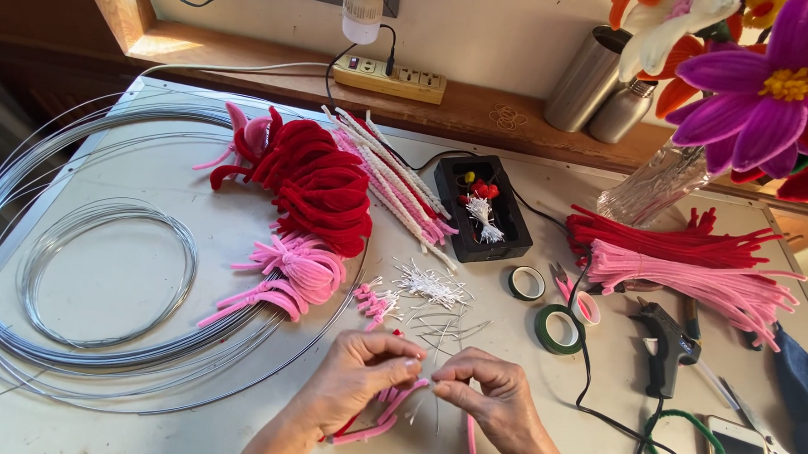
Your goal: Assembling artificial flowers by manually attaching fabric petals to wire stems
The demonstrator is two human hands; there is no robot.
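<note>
My left hand (356, 379) holds a small bunch of bent pink and red pipe cleaners (379, 419) low over the table. My right hand (496, 399) pinches the same bunch from the right, fingertips almost touching the left hand's. A pink pipe cleaner end (471, 439) hangs down below the right hand. Thin white stamen wires (430, 284) lie scattered just beyond both hands, beside short pink pieces (373, 300).
Big coils of silver wire (75, 267) fill the left. Red petals (319, 191) and pink petals (295, 269) are piled in the middle. Black tray (505, 245), green tape rolls (558, 329), glue gun (664, 343), pipe cleaner bundles (693, 267), flower vase (651, 188) and power strip (392, 77) lie right and beyond.
</note>
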